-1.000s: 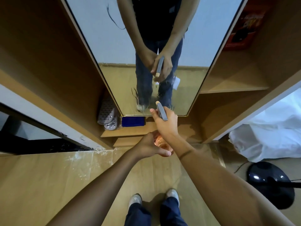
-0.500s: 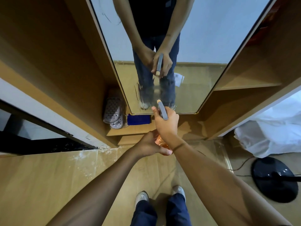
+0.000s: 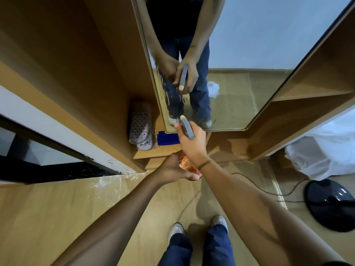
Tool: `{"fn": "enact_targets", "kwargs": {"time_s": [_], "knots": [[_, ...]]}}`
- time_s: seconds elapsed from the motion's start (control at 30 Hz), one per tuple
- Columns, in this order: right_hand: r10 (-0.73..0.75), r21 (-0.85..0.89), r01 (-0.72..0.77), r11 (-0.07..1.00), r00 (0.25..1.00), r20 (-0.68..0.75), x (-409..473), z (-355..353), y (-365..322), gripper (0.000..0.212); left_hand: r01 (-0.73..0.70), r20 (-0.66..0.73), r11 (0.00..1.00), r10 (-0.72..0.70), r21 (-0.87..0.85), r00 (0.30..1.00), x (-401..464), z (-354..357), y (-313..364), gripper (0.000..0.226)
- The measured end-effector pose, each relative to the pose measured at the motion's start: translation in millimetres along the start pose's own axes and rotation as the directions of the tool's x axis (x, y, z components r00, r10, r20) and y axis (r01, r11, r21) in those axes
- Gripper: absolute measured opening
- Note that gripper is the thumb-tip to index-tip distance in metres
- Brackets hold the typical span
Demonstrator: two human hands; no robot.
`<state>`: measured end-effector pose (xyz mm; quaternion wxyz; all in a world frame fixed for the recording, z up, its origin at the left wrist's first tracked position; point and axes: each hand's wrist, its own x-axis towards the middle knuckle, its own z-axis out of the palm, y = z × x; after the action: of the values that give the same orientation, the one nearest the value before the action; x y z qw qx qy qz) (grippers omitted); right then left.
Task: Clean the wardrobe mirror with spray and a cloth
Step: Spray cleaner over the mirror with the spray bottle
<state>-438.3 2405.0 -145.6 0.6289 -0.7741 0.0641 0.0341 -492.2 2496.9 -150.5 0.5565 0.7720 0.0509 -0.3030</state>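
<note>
The wardrobe mirror [image 3: 249,54] stands between wooden shelf sides and shows my reflection. Wet streaks and droplets run down its lower left part. My right hand [image 3: 192,143] grips the top of a spray bottle, whose grey head with a tan nozzle [image 3: 186,126] points at the mirror's lower edge. My left hand [image 3: 172,168] holds the bottle's orange body [image 3: 189,167] from below. A blue cloth [image 3: 167,138] lies on the low shelf under the mirror, untouched.
Grey perforated slippers [image 3: 141,127] lie on the low shelf left of the cloth. A dark fan base [image 3: 331,204] with its cable sits on the floor at right, behind it white fabric [image 3: 326,150]. My shoes [image 3: 197,227] stand on the wooden floor.
My view has shifted left and closer to the mirror. Both hands keep hold of the bottle, and wet streaks now show on the mirror's lower left.
</note>
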Motion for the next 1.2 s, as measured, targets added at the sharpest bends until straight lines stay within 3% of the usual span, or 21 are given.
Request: {"fn": "enact_targets", "kwargs": {"time_s": [0.17,0.53,0.8,0.97,1.2], "knots": [[-0.001,-0.026,0.0,1.0,0.998,-0.062,-1.1,16.9,7.4,0.028,0.0,0.021,0.999,0.001,-0.04,1.0,5.4,-9.0,-12.4,0.047],[0.083,-0.121,-0.086,0.989,0.996,-0.025,-5.7,34.5,62.5,0.019,0.015,0.053,0.999,-0.017,0.04,0.998,18.2,-5.0,-63.9,0.049],[0.159,-0.024,-0.161,0.987,0.985,-0.066,-1.2,52.0,92.0,0.018,-0.001,0.103,0.994,-0.01,0.106,0.995,32.5,-7.9,-86.8,0.046],[0.198,-0.052,-0.207,0.977,0.97,-0.142,-1.6,55.8,107.9,0.022,0.008,0.143,0.987,-0.031,0.159,0.989,44.2,-4.6,-98.2,0.041],[0.188,0.119,-0.169,0.978,0.968,-0.169,-8.0,30.6,110.7,0.022,-0.031,0.187,0.974,-0.012,0.225,0.982,48.5,9.1,-90.1,0.049]]}}
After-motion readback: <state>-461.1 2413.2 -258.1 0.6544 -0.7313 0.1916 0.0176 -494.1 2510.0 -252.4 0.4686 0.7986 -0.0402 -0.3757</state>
